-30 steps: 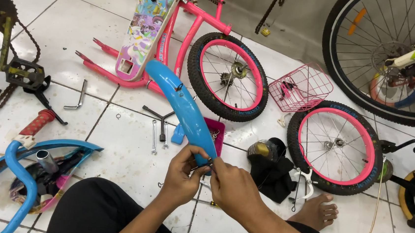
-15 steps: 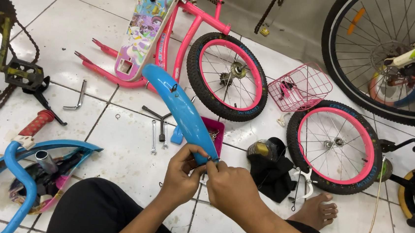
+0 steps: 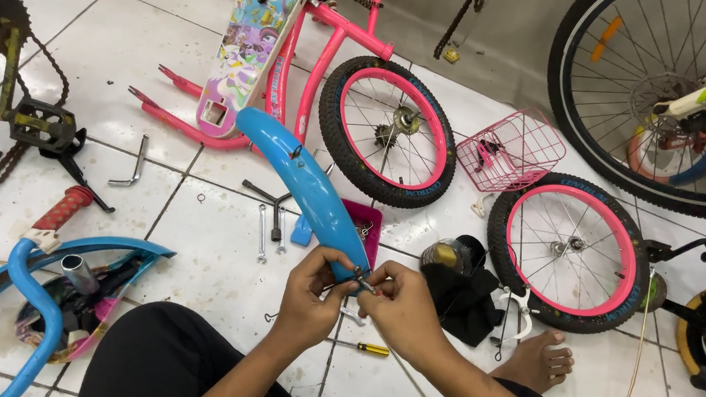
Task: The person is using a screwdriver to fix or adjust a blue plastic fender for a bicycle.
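Note:
A curved blue bicycle mudguard [image 3: 304,182] rises away from me over the tiled floor. My left hand [image 3: 312,292] grips its near end from the left. My right hand [image 3: 403,307] pinches a small metal fastener [image 3: 361,281] at that same end, fingertips meeting those of the left hand. Both hands hover above my lap, over a small yellow-handled screwdriver [image 3: 366,348] lying on the tiles.
A pink child's bike frame [image 3: 298,43] lies at the back with two pink-rimmed wheels [image 3: 388,130] [image 3: 571,253] and a pink wire basket [image 3: 512,148]. Wrenches [image 3: 271,230], a hex key [image 3: 133,164], a pedal crank with chain [image 3: 36,123] and blue handlebars [image 3: 34,308] lie left. My bare foot [image 3: 537,360] rests right.
The mudguard has tilted slightly and my hands have shifted a little along its near end; my fingers have closed tighter on the small fastener.

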